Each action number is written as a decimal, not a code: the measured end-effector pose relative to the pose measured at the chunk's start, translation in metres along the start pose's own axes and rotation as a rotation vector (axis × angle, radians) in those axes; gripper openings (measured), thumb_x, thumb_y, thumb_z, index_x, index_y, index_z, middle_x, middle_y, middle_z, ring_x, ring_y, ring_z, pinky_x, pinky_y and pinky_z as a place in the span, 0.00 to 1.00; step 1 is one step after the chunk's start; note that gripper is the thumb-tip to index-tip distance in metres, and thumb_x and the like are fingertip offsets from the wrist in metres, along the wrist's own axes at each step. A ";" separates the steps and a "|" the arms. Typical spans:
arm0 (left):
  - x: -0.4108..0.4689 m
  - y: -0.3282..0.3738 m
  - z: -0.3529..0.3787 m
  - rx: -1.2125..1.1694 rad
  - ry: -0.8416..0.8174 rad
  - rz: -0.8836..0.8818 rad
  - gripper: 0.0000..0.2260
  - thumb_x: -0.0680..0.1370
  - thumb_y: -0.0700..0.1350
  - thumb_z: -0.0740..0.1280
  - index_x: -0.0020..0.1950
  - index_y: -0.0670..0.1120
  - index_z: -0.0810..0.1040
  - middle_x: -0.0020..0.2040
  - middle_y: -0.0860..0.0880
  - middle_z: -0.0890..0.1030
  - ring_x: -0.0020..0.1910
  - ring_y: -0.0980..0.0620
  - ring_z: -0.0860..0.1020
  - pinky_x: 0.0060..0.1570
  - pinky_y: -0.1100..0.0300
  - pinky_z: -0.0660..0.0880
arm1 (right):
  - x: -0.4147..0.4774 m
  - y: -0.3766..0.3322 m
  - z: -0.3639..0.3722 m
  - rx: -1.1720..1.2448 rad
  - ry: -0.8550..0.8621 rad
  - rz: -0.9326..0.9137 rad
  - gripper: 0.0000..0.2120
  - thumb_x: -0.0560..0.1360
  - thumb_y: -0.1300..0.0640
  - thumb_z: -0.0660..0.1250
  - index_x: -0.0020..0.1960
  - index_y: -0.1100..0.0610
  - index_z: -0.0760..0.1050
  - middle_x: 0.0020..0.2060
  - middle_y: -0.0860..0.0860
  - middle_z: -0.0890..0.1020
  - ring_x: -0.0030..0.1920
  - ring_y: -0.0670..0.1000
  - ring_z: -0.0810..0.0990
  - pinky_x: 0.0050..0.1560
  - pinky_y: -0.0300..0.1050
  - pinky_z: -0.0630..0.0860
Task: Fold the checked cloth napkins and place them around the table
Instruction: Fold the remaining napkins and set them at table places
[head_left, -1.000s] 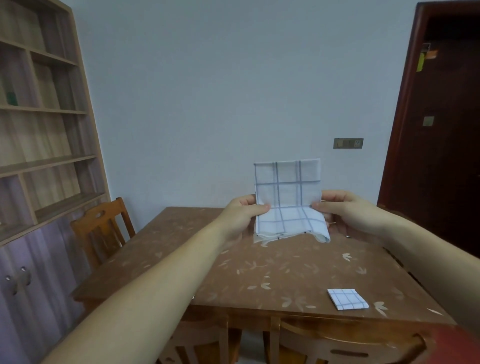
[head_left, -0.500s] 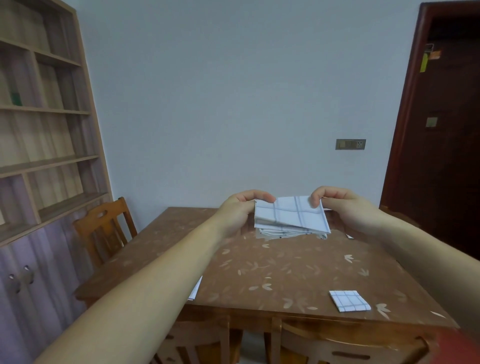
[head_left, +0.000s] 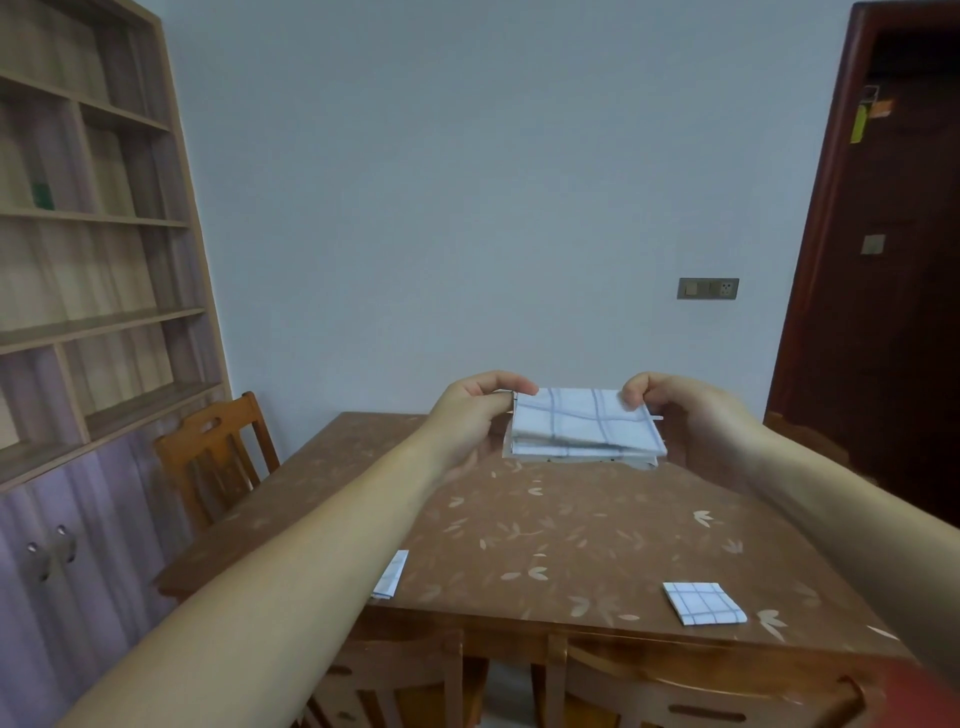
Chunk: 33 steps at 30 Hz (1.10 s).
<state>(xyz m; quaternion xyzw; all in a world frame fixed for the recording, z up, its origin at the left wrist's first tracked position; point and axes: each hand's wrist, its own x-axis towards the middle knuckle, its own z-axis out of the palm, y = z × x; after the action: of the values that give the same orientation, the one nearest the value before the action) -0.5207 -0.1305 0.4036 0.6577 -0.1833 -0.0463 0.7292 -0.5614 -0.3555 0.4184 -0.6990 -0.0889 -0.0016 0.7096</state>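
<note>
A white napkin with blue checks (head_left: 582, 423) is held just above the far part of the brown table (head_left: 571, 530), folded over into a flat layered rectangle. My left hand (head_left: 472, 410) pinches its left edge and my right hand (head_left: 680, 415) pinches its right edge. A small folded checked napkin (head_left: 704, 603) lies near the table's front right edge. Another folded napkin (head_left: 392, 574) lies at the front left, partly hidden behind my left forearm.
A wooden chair (head_left: 213, 462) stands at the table's left side and two chair backs (head_left: 691, 696) show along the near edge. A tall shelf unit (head_left: 88, 260) fills the left wall. A dark door (head_left: 883, 260) is at the right.
The napkin's upright top half has been folded down toward me, so the cloth now lies flat and layered between my hands, which moved slightly up.
</note>
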 end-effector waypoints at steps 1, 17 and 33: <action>-0.001 0.000 0.001 0.019 0.009 -0.002 0.15 0.80 0.31 0.57 0.41 0.44 0.79 0.29 0.50 0.78 0.25 0.55 0.75 0.31 0.60 0.75 | 0.000 0.001 0.000 -0.035 0.001 -0.010 0.15 0.78 0.62 0.53 0.36 0.57 0.73 0.39 0.56 0.76 0.33 0.53 0.77 0.28 0.40 0.76; 0.008 -0.014 0.001 0.378 -0.080 0.136 0.16 0.75 0.38 0.71 0.58 0.55 0.78 0.45 0.47 0.82 0.42 0.54 0.80 0.45 0.61 0.76 | 0.000 0.008 0.002 -0.924 -0.025 -0.202 0.09 0.75 0.47 0.69 0.45 0.51 0.82 0.41 0.57 0.84 0.39 0.53 0.80 0.42 0.54 0.78; 0.012 -0.016 0.017 0.694 0.075 0.351 0.18 0.79 0.55 0.64 0.44 0.41 0.77 0.36 0.44 0.76 0.34 0.52 0.71 0.36 0.55 0.68 | 0.007 0.017 0.029 -0.944 0.121 -0.408 0.19 0.82 0.48 0.56 0.40 0.60 0.73 0.30 0.49 0.72 0.30 0.43 0.68 0.32 0.37 0.64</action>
<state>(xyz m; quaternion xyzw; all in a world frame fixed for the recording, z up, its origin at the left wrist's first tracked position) -0.5121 -0.1526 0.3914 0.8251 -0.2711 0.1679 0.4665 -0.5557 -0.3258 0.4025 -0.9101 -0.1719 -0.2203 0.3059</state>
